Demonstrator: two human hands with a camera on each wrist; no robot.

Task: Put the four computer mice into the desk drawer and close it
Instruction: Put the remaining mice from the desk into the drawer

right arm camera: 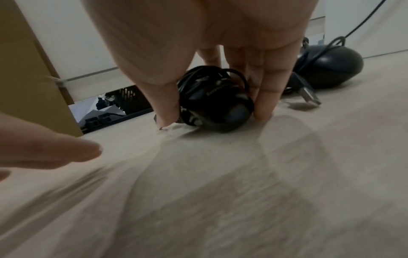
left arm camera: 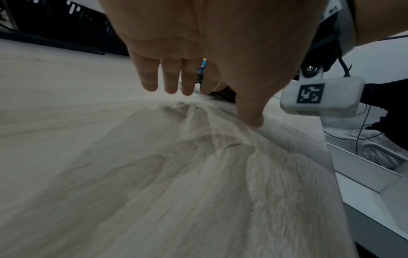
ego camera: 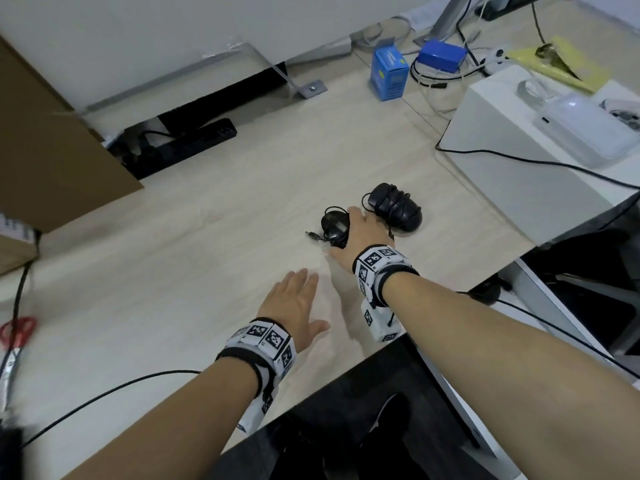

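A black wired mouse, its cable wound around it, lies on the pale wooden desk. My right hand grips it, thumb on one side and fingers on the other. A second black mouse, also wrapped in its cable, lies just right of it, untouched. My left hand hovers flat and open above the bare desk, nearer to me, holding nothing. Beyond the desk's right edge is a white-rimmed open compartment; whether it is the drawer is unclear. No other mice are in view.
At the back right stand a blue box, a big white box and tangled cables. A black power strip and brown cardboard are at the back left. Red scissors lie at the left edge.
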